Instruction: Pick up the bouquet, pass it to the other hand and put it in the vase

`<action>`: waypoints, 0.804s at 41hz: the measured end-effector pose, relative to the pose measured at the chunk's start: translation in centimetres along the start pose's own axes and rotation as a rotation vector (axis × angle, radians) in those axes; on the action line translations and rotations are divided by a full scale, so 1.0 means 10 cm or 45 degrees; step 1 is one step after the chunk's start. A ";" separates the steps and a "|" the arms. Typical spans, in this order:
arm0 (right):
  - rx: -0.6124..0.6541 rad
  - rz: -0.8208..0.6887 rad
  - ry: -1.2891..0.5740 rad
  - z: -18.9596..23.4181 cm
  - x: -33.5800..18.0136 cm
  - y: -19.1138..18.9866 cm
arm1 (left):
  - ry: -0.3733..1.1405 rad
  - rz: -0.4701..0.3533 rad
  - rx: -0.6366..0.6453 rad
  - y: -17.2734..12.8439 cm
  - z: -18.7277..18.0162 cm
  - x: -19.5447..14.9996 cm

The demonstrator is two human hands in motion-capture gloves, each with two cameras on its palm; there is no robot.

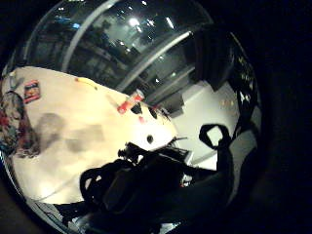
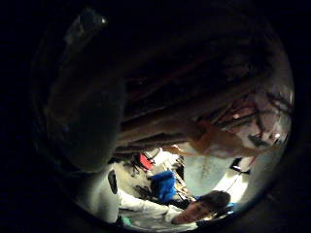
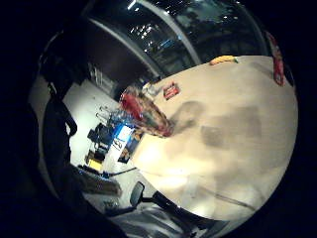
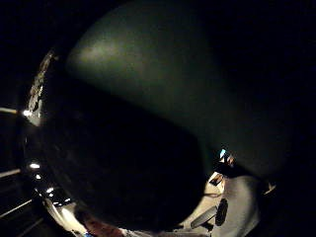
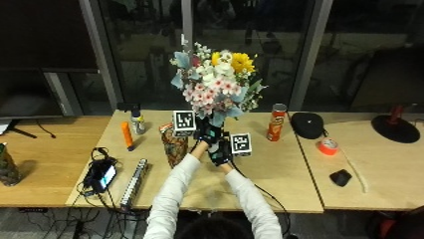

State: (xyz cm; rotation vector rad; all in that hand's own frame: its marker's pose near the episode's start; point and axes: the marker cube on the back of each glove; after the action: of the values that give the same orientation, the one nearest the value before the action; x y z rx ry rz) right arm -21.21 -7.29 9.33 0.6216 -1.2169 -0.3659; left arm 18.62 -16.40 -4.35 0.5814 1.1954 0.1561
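Black-gloved left hand [image 5: 206, 133] grips the bouquet [image 5: 216, 82] at the stems, upright, above the desk [image 5: 278, 164]. Left thumb-side palm view confirms it: stems [image 2: 194, 104] run right across the palm with a finger curled round them. Right hand [image 5: 220, 152] sits just below the left, touching or nearly touching it at the stem ends; can't tell from any view whether its fingers are closed on the stems. Right thumb-side palm view is filled by a dark surface, nothing readable.

Bouquet is raised over the middle of the desk: yellow, white and pink blooms with pale green leaves, heads well above both hands.

Vase [image 5: 174, 144], a patterned red-brown one, stands upright on the desk just to the left of the hands, nothing in it. It also shows in the right little-finger palm view [image 3: 146, 115], near the desk edge.

Other stuff on the desk:
- red chip can [image 5: 275, 122], right of the hands, upright
- orange tube [image 5: 126, 135] and small bottle [image 5: 137, 122], left of the vase
- black cap [image 5: 307, 124] and roll of orange tape [image 5: 327, 146], far right
- phone [image 5: 103, 174] and cables, near left corner
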 end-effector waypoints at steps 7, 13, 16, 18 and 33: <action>-0.157 0.094 0.027 0.10 -0.08 0.07 | -0.056 0.017 0.046 -0.06 -0.18 -0.02; -0.293 0.106 0.315 -0.06 0.10 0.12 | -0.018 0.233 0.101 -0.20 -0.41 0.10; -0.339 0.159 0.457 -0.22 0.19 0.13 | -0.121 0.150 0.151 -0.27 -0.62 0.14; -0.345 0.183 0.481 -0.31 0.26 0.12 | -0.165 0.130 0.186 -0.33 -0.75 0.19; -0.264 0.403 0.447 -0.78 0.38 -0.06 | -0.217 0.200 0.423 -0.66 -1.47 0.31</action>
State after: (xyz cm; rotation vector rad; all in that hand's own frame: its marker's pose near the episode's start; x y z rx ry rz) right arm -12.60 -8.01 10.16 0.2904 -0.9057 -0.1068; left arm 5.21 -15.65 -13.77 0.9623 1.0156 0.0389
